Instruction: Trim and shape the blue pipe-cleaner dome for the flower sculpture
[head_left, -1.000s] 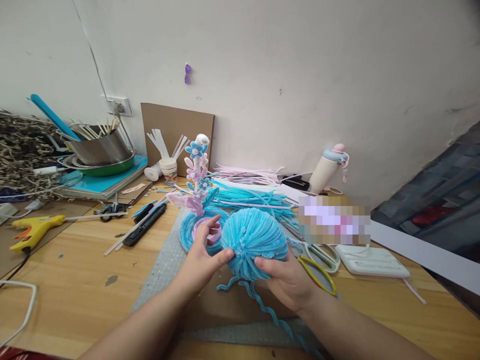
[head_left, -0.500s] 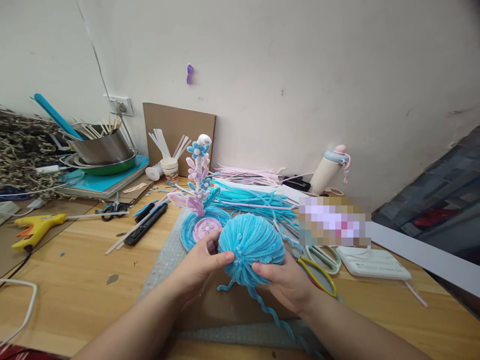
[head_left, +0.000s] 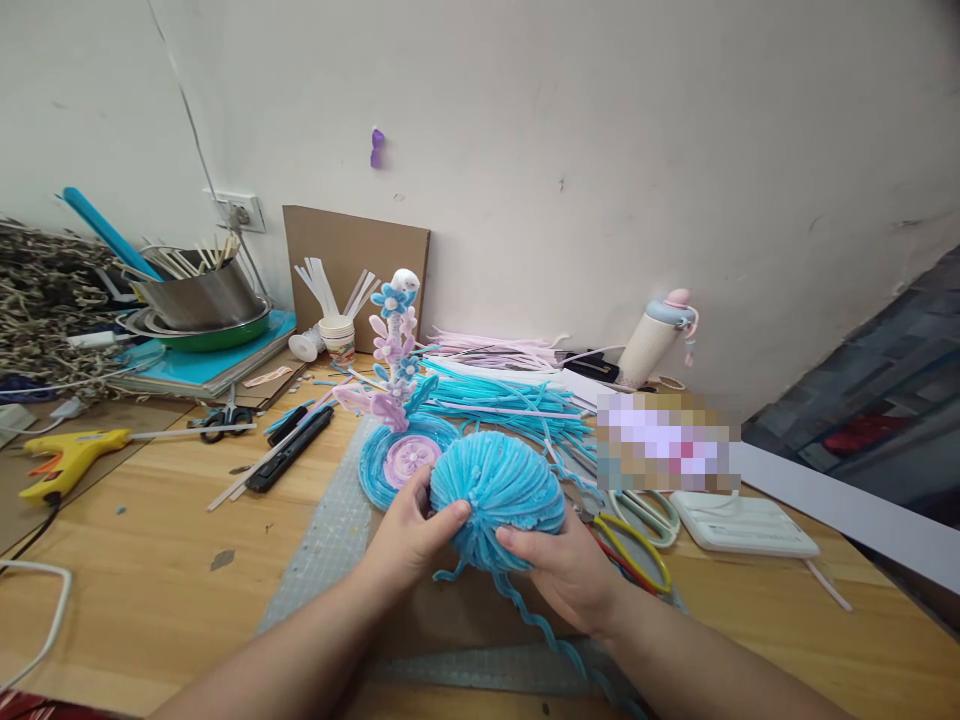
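Note:
Between my two hands is a round, blue fuzzy ball of pipe cleaners (head_left: 499, 490), its strands gathered at a centre that faces me. My left hand (head_left: 416, 530) grips its left side, thumb near the gathered centre. On the lower right, my right hand (head_left: 574, 570) holds it with the thumb on top; the other fingers of both hands are largely hidden. A wavy blue strand (head_left: 536, 620) hangs from the ball toward the table edge. Just behind stands a pipe-cleaner flower stalk (head_left: 396, 345) on a round blue coiled base (head_left: 373, 470) with a pink middle.
Blue pipe cleaners (head_left: 502, 395) lie behind the ball. Yellow-handled pliers (head_left: 641, 550), green-handled scissors (head_left: 664, 520) and a white device (head_left: 742, 525) sit to the right. At left are a yellow glue gun (head_left: 71, 460) and a black utility knife (head_left: 289, 450). A bottle (head_left: 652, 335) leans near the wall.
The ball has shifted slightly left and down, tilting a little in my hands. Both hands keep their grip on it, and the view has moved slightly.

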